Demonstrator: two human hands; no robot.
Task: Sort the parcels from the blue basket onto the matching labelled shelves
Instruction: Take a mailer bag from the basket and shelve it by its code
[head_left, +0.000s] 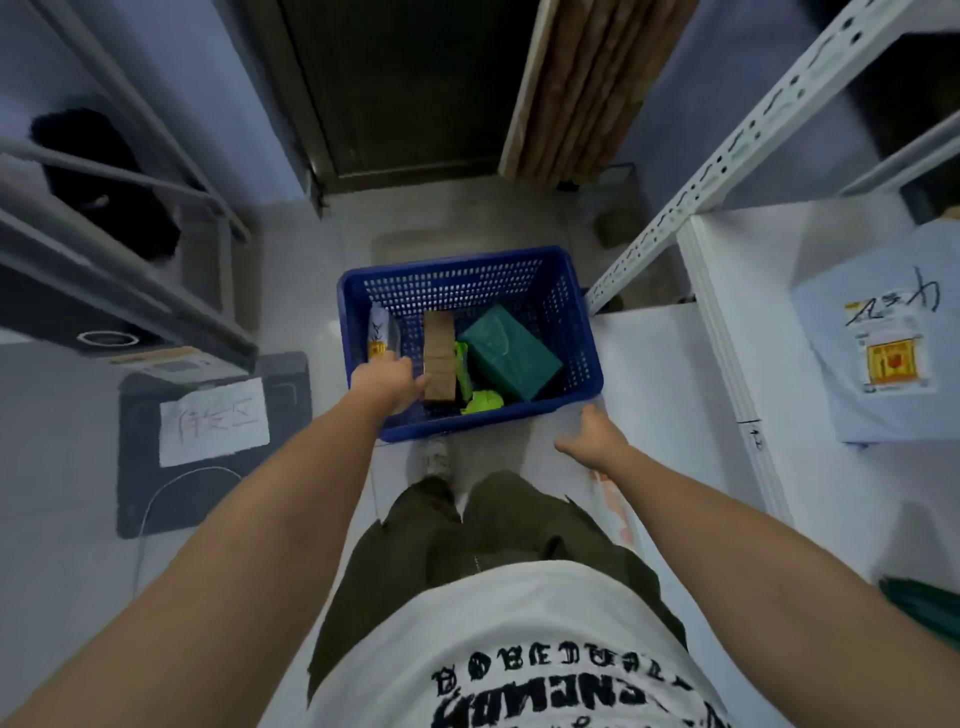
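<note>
**Fingers reach into the basket**

Left hand (387, 382) fingers curl down inside the blue perforated plastic basket (566, 306), touching the upright brown cardboard parcel (439, 358); whether they grip it, I cannot tell. Right hand (592, 431) hangs relaxed outside. Four parcels inside: brown, green box (509, 353), white pouch (382, 330), lime packet (480, 401). White metal shelf (727, 332) alongside.
</note>
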